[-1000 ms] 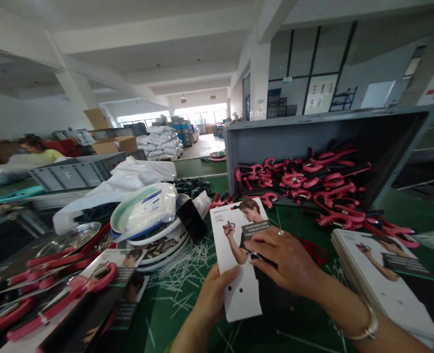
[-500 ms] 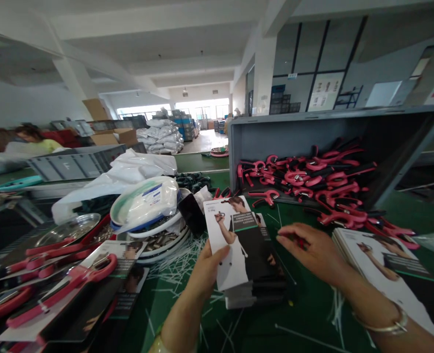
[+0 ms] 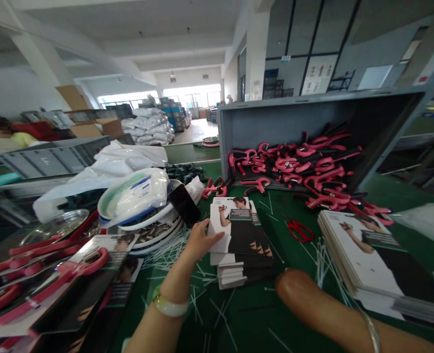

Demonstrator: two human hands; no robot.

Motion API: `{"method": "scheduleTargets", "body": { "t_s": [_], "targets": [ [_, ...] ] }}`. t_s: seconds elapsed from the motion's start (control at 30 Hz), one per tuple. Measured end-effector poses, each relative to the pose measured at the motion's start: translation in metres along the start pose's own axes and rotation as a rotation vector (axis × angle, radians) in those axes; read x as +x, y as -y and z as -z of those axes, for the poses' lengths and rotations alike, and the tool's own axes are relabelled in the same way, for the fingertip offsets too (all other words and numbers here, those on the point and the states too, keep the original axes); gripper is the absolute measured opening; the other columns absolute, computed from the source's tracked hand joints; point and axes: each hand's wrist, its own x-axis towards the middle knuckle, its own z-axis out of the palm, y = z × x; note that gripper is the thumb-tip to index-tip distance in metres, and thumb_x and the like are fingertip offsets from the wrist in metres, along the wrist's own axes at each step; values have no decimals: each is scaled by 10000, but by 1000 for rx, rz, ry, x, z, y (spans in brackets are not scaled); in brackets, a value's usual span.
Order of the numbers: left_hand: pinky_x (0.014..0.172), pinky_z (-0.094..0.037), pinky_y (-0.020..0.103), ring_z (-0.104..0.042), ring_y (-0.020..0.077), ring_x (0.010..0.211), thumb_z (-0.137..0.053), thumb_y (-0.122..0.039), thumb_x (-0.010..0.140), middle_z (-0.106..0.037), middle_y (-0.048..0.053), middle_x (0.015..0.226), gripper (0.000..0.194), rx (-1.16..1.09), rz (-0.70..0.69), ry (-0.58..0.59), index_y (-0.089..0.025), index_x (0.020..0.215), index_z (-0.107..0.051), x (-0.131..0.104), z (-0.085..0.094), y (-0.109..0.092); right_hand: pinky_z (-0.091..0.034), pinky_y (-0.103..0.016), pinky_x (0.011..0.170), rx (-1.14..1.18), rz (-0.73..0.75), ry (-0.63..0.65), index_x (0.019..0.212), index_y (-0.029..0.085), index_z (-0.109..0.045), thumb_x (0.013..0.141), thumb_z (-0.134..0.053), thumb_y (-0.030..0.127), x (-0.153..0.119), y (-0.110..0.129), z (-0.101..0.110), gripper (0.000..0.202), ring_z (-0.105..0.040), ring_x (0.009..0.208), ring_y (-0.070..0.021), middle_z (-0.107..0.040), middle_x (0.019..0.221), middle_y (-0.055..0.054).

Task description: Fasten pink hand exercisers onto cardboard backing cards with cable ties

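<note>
My left hand [image 3: 199, 241] is closed on the left edge of a printed backing card [image 3: 222, 220], thumb on top, fingers partly hidden. That card lies on a stack of similar cards [image 3: 231, 275], fanned slightly to the right. To the right of the stack, low over the green table, is my right hand [image 3: 297, 291]. Its back faces me and its fingers are hidden, so I cannot see whether it holds anything. Red-handled scissors [image 3: 299, 230] lie just beyond it. A second, taller stack of cards [image 3: 360, 255] stands further right.
A grey crate [image 3: 293, 100] lies on its side, pink-and-black pliers [image 3: 293, 164] spilling out. White cable ties [image 3: 172, 260] are scattered about. At left are bowls [image 3: 104, 201], a dark phone [image 3: 184, 205] and carded pink pliers [image 3: 65, 274]. A person [image 3: 3, 132] sits far left.
The raised card now lies lower on the stack, with my left hand still at its edge. My right hand has moved nearer to me, uncovering the red scissors. The view has shifted slightly.
</note>
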Motion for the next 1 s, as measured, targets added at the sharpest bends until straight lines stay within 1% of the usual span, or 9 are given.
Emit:
{"method": "scheduleTargets", "body": {
  "t_s": [0.1,0.17,0.33,0.43,0.53,0.67,0.8,0.9,1.0],
  "targets": [
    [737,-488,333,-582,173,748,-740,-393,596,-615,106,1069,584,-14,23,-119,-136,1109,-632,-17,2,9,-501,-326,697,29,45,-20,877,99,-729,687,-504,-30,-1,-22,-9,321,-685,850,-287,-721,867,-169],
    [721,-489,321,-549,150,733,-707,-381,644,-569,112,1113,547,-48,-2,-230,-146,1130,-618,-30,2,11,-498,-313,691,63,50,-49,872,101,-720,672,-514,-18,-7,-35,-14,311,-684,834,-271,-721,868,-158],
    [635,-465,281,-515,172,805,-604,-323,779,-527,103,1104,336,11,-197,-359,-189,1087,-625,-59,0,0,-478,-315,676,72,151,-180,857,119,-689,698,-526,64,-20,-38,-16,234,-655,813,-252,-691,867,-139],
    [680,-464,296,-512,175,813,-588,-280,802,-544,90,1048,249,83,-312,-329,-198,1032,-639,-69,-3,-9,-459,-298,624,25,264,-260,843,135,-673,704,-543,87,-17,-20,-16,197,-633,812,-243,-662,878,-128],
    [677,-458,288,-517,170,795,-585,-262,806,-560,85,1031,211,80,-334,-275,-194,997,-642,-72,-5,-10,-436,-279,570,-51,357,-288,799,133,-662,701,-517,14,-6,0,-19,212,-627,750,-218,-661,830,-110],
    [671,-448,275,-515,166,789,-583,-253,809,-565,78,1009,185,63,-310,-268,-191,972,-644,-69,-7,-4,-395,-270,508,-130,324,-317,751,115,-655,691,-487,-46,6,11,-25,240,-616,642,-197,-653,720,-105],
    [654,-437,263,-510,162,775,-578,-248,810,-570,80,1000,185,41,-321,-269,-186,969,-649,-68,-5,-4,-390,-274,514,-128,305,-327,808,127,-658,708,-467,-38,11,2,-31,271,-621,650,-203,-661,739,-94],
    [617,-418,245,-498,134,688,-592,-247,796,-584,68,984,165,-31,-319,-267,-195,937,-660,-72,-4,-13,-412,-264,568,-10,270,-321,859,128,-646,732,-474,-1,10,-13,-37,250,-624,684,-188,-671,793,-96],
    [559,-386,225,-478,101,583,-580,-259,802,-615,56,943,143,-138,-278,-152,-194,893,-670,-83,-7,-25,-425,-258,620,151,225,-296,857,131,-625,771,-470,55,6,-28,-40,192,-624,717,-177,-668,817,-96]
  ]
}}
